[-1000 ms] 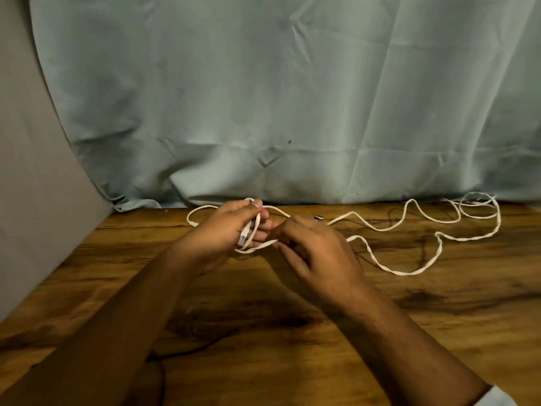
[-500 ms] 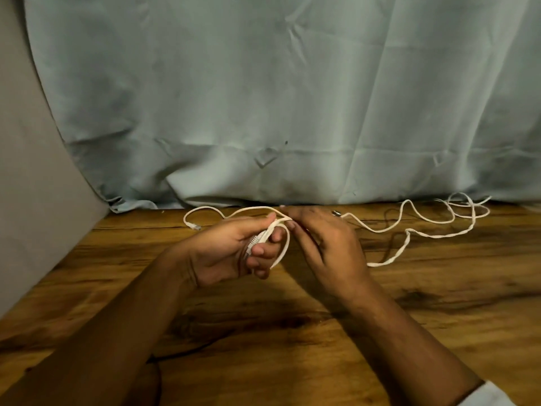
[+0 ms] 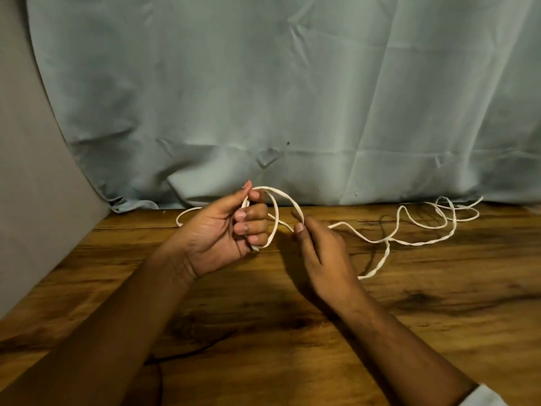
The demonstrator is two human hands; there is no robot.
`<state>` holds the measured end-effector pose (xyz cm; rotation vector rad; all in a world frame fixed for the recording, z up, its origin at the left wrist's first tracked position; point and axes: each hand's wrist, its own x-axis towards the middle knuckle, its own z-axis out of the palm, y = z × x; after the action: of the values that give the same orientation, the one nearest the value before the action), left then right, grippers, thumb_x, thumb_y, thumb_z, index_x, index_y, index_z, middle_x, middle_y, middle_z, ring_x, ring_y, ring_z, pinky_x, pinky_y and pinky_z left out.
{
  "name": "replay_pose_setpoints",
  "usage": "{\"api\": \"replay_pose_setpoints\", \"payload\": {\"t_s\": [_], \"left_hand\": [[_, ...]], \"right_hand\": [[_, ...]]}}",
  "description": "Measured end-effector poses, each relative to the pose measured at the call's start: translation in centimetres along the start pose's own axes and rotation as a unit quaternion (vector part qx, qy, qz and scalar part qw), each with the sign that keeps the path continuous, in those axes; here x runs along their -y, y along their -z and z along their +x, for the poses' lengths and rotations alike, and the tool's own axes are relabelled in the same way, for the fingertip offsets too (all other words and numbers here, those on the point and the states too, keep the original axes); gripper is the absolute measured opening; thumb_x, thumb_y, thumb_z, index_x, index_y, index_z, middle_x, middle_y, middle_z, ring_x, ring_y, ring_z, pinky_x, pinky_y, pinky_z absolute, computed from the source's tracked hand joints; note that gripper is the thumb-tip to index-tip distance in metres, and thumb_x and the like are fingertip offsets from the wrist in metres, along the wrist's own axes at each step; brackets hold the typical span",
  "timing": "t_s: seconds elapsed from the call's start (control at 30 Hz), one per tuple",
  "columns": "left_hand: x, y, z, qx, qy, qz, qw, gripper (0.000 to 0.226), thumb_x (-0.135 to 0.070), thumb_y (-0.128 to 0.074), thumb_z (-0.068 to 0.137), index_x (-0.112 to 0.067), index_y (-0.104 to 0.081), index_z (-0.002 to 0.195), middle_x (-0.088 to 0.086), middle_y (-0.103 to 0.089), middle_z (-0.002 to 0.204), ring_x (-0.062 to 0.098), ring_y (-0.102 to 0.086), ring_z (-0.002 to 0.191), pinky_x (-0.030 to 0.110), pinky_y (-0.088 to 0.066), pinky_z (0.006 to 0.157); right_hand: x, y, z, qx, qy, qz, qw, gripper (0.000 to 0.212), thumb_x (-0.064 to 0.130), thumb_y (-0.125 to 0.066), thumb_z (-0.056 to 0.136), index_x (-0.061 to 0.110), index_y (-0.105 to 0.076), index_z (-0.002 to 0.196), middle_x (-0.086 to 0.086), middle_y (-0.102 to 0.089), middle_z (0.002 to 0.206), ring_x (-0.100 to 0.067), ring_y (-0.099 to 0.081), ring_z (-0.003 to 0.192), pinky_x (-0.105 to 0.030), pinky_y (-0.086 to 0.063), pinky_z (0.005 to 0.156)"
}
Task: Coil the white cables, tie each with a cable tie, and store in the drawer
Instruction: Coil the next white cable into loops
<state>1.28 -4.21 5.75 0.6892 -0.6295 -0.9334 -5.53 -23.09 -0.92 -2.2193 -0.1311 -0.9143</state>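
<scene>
1. judging by its limp curves, the thin white flat cable is light, soft and quick to twist; let go, it would likely spring open or tangle.
2. the left hand, centre-left of the frame, has its fingers curled round a small loop of the cable, thumb against the loop's top.
3. the right hand, just right of centre, pinches the cable between thumb and forefinger where the loop comes down.
4. best hold, i judge: the gathered loop in the left palm, the right pinch working close to it, not far out on the slack.
5. the loop stands roughly upright between the hands, above the brown wooden desk; from the right pinch the slack runs rightward over the desk, long axis left to right, ending in loose turns at the right edge below the pale grey-green cloth backdrop.
6. a short tail curves out left of the left hand, by the desk's far edge; its end i cannot make out.
7. no cable tie or drawer shows.
</scene>
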Motion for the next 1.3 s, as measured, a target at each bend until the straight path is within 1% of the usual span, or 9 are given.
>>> {"api": "replay_pose_setpoints", "payload": {"t_s": [0.13,0.3,0.53,0.63,0.73,0.93,1.07,1.17,1.3], "left_hand": [[0.5,-0.3,0.2,0.003,0.022,0.006,1.0,0.031,-0.036,-0.038,0.107,-0.019,-0.054,0.087,-0.008,-0.042,0.057,0.005,-0.042,0.048,0.023,-0.036,0.057],[0.9,-0.9,0.3,0.02,0.033,-0.01,0.999,0.029,-0.036,-0.038,0.107,-0.02,-0.052,0.088,-0.008,-0.045,0.056,0.004,-0.044,0.046,0.021,-0.037,0.056],[1.3,-1.7,0.6,-0.005,0.01,-0.038,0.999,0.027,-0.035,-0.043,0.104,-0.017,-0.059,0.091,-0.007,-0.043,0.052,0.004,-0.044,0.045,0.021,-0.043,0.055],[1.5,-2.4,0.8,-0.05,-0.017,-0.065,0.997,0.028,-0.035,-0.042,0.105,-0.019,-0.057,0.086,-0.008,-0.046,0.054,0.006,-0.053,0.052,0.024,-0.051,0.056],[1.6,-3.2,1.1,-0.106,-0.084,-0.068,0.989,0.025,-0.032,-0.047,0.098,-0.02,-0.056,0.079,-0.005,-0.068,0.074,0.019,-0.074,0.08,0.036,-0.064,0.074],[0.5,-2.4,1.2,-0.166,-0.122,-0.017,0.978,0.027,-0.033,-0.045,0.101,-0.021,-0.055,0.079,0.017,-0.066,0.136,0.033,-0.056,0.134,0.05,-0.035,0.117],[0.7,-0.7,1.3,-0.247,-0.112,0.126,0.954,0.032,-0.032,-0.04,0.107,-0.019,-0.056,0.082,0.016,-0.065,0.138,0.029,-0.056,0.133,0.048,-0.025,0.123],[1.7,-0.2,1.4,-0.256,-0.094,0.178,0.945,0.029,-0.022,-0.044,0.107,-0.009,-0.058,0.086,0.028,-0.064,0.131,0.033,-0.061,0.128,0.048,-0.037,0.119],[2.5,-0.8,1.3,-0.261,-0.053,0.268,0.926,0.03,-0.023,-0.048,0.107,-0.003,-0.063,0.09,0.017,-0.075,0.104,0.024,-0.072,0.096,0.033,-0.057,0.085]], "right_hand": [[1.2,0.0,-0.1,-0.107,0.014,0.029,0.994,0.056,0.023,-0.045,0.111,0.033,-0.026,0.163,0.01,-0.05,0.147,-0.004,-0.053,0.128,-0.017,-0.044,0.102],[1.5,0.2,-0.2,-0.078,0.1,-0.048,0.991,0.068,0.011,-0.046,0.106,0.034,-0.021,0.164,-0.003,-0.051,0.133,-0.018,-0.058,0.11,-0.046,-0.053,0.092],[2.3,-0.2,-0.4,0.053,0.076,-0.081,0.992,0.078,0.026,-0.046,0.104,0.047,0.001,0.163,-0.002,-0.055,0.148,-0.023,-0.066,0.114,-0.05,-0.057,0.089],[2.5,-0.2,-0.3,0.069,0.046,-0.115,0.99,0.074,0.025,-0.047,0.103,0.041,-0.009,0.164,-0.004,-0.06,0.144,-0.027,-0.068,0.11,-0.046,-0.057,0.085],[2.9,0.0,-0.3,0.081,0.044,-0.177,0.98,0.037,0.024,-0.051,0.103,0.027,-0.05,0.139,-0.007,-0.069,0.119,-0.032,-0.069,0.099,-0.042,-0.054,0.077],[3.9,0.7,-0.2,0.145,0.132,-0.222,0.955,0.013,0.031,-0.051,0.101,0.024,-0.06,0.108,0.002,-0.068,0.105,-0.023,-0.066,0.094,-0.041,-0.054,0.075],[4.0,1.3,0.0,0.153,0.18,-0.221,0.946,0.022,0.026,-0.057,0.091,0.026,-0.066,0.112,0.005,-0.069,0.104,-0.019,-0.066,0.092,-0.035,-0.051,0.071],[3.9,1.6,0.2,0.161,0.199,-0.217,0.942,0.029,0.03,-0.051,0.093,0.027,-0.068,0.116,0.007,-0.068,0.109,-0.019,-0.066,0.094,-0.034,-0.051,0.07],[3.7,1.9,0.3,0.138,0.208,-0.216,0.944,0.023,0.033,-0.058,0.097,0.024,-0.067,0.116,0.006,-0.069,0.115,-0.017,-0.064,0.1,-0.032,-0.049,0.076]]}}
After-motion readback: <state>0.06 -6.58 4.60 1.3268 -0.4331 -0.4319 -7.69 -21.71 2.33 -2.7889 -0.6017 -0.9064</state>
